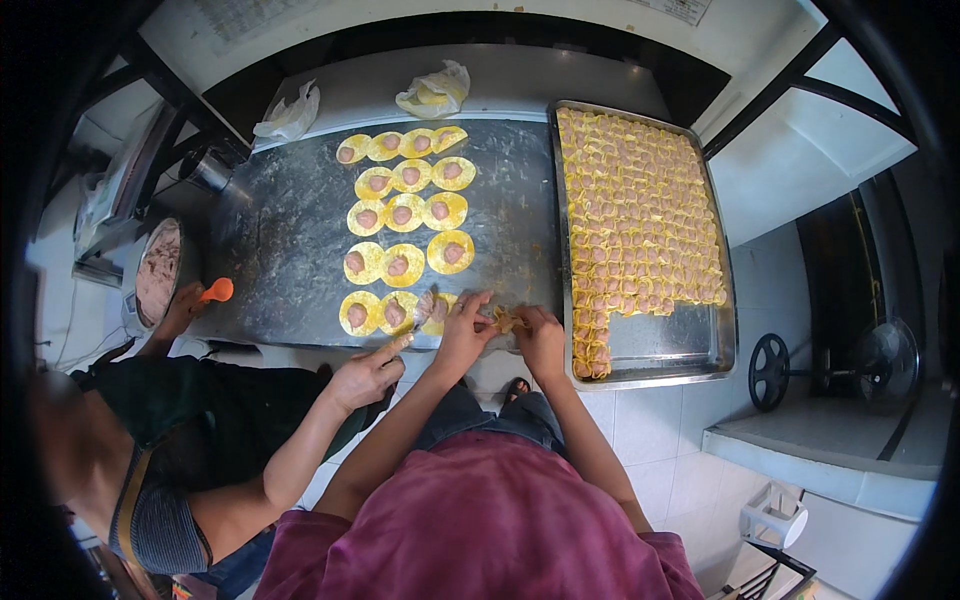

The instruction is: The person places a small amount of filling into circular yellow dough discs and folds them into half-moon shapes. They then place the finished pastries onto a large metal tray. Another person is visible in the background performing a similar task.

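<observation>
Both hands, left [462, 335] and right [541, 338], pinch a dumpling [507, 320] between them at the table [290, 230] edge, tray [655, 355] just right

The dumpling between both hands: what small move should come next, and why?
Probably set the folded dumpling into the metal tray, beside the last row. Both the left hand and the right hand pinch it just left of the tray, it already looks folded, and bare tray floor shows there.
</observation>
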